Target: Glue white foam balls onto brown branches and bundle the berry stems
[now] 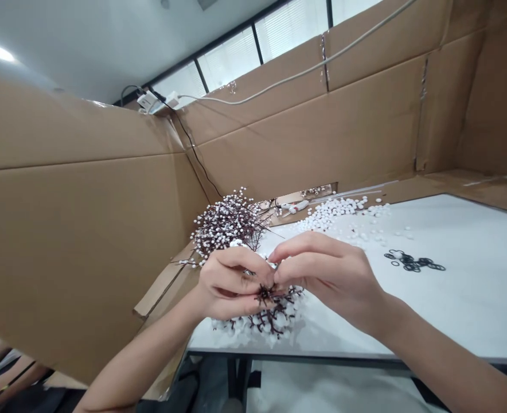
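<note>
Above the table's front edge, my left hand (230, 284) is closed around a dark brown twig with white berries (279, 315). Its cut stem ends point toward me, and the berried part hangs below my fingers. My right hand (335, 275) meets the left one, its thumb and fingers pinched together at the left fingertips. What sits in that pinch is hidden by the fingers. Behind my left hand lies a large heap of brown berry twigs (230, 221). Loose white berries (333, 213) are scattered beyond my right hand. Several black rubber rings (414, 262) lie to its right.
A white-handled tool (296, 206) rests at the back of the white table (464, 304). Cardboard walls (300, 137) enclose the back and left. A power strip (150, 102) with cables sits on the wall's corner. Another person's arms (10, 373) show at lower left.
</note>
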{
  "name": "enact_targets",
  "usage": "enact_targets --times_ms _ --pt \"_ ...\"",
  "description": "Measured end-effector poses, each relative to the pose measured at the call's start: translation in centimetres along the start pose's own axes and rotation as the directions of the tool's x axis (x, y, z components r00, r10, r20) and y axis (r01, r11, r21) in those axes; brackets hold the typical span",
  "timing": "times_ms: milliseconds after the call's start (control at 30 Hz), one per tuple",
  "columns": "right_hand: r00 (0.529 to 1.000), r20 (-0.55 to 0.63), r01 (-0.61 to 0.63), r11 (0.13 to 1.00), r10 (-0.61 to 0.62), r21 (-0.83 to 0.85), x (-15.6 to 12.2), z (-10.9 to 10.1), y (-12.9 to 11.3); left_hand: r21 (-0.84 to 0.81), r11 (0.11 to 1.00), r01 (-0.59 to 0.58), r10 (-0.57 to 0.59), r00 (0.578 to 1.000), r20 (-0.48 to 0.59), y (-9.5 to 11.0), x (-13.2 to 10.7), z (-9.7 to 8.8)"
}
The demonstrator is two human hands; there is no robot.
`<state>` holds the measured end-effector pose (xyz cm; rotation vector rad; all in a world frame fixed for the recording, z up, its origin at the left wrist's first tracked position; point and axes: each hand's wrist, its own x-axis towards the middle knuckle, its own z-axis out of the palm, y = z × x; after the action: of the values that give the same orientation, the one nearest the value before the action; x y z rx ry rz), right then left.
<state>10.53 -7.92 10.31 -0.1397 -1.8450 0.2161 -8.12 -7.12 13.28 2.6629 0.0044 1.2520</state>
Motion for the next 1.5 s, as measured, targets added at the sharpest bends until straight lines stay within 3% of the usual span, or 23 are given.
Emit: enact_targets --times_ms 200,300,533,733,900,1167,1500 --pt "0.994 -0.051 -0.083 0.982 0.093 0.170 0.2 0.4 0.2 -0.070 0.997 0.037 -0.039 0.999 -0.017 -0.3 -0.4 0.7" --pt "0.995 -0.060 -0.063 0.974 0.078 0.217 -0.1 0.5 0.3 -0.167 0.985 0.039 -0.044 0.999 -0.024 -0.7 -0.7 0.9" --pt "0.982 -0.186 0.040 0.985 -0.008 0.167 -0.5 1.2 0.4 -0.224 0.961 0.164 -0.183 0.981 -0.069 -1.4 -1.6 1.3" --pt "0.948 -0.314 0.061 0.997 -0.045 0.040 -0.3 2.3 0.7 -0.247 0.959 0.137 -0.165 0.981 -0.097 -1.3 -1.1 1.6" --pt "0.961 -0.272 0.022 0.996 -0.046 -0.091 -0.4 2.5 0.7 -0.149 0.979 0.138 -0.154 0.983 -0.104 -1.2 -0.7 1.5" --pt "0.997 -0.076 -0.035 0.999 0.033 -0.025 -0.3 1.7 0.7 0.057 0.994 0.092 -0.088 0.993 -0.075 0.1 0.1 1.3" --pt "0.995 -0.039 -0.091 0.988 0.097 0.125 -0.3 1.4 0.2 0.090 0.994 0.067 -0.062 0.996 -0.057 0.5 0.5 1.6"
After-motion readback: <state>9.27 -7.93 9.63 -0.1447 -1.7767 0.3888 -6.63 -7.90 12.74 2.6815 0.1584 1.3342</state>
